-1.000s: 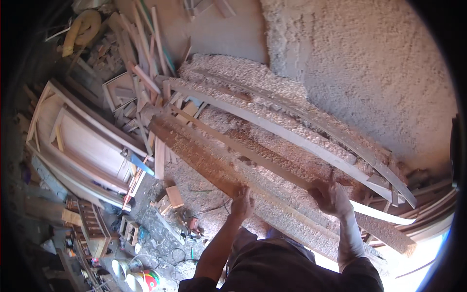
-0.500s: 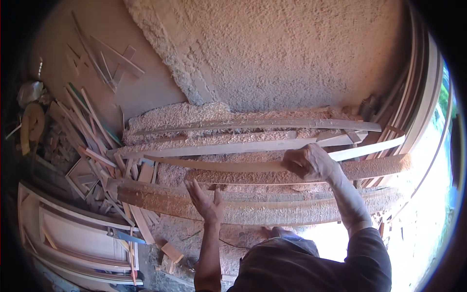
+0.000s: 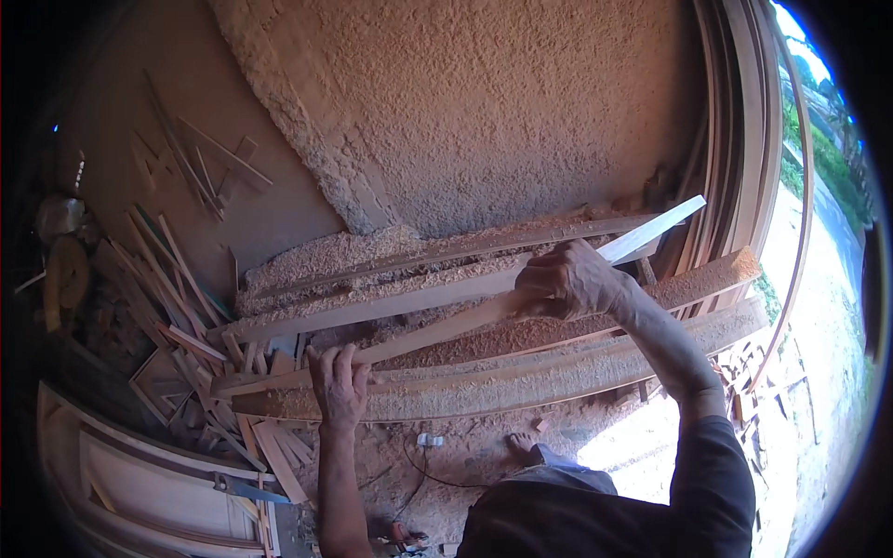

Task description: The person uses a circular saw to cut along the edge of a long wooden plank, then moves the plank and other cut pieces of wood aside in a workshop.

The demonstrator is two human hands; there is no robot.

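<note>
Over left part of nearest beam (image 3: 493,398), left hand (image 3: 339,383) grasping thin wooden strip (image 3: 442,331); beyond beam's middle, right hand (image 3: 572,281) grasping it.

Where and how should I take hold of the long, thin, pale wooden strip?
Probably grip the strip by its long edges, from above on the near side, at two spaced spots: it is long and slender, and shavings-covered wooden boards lie beneath. The left hand holds it toward its left end, the right hand nearer its lit right end.
</note>
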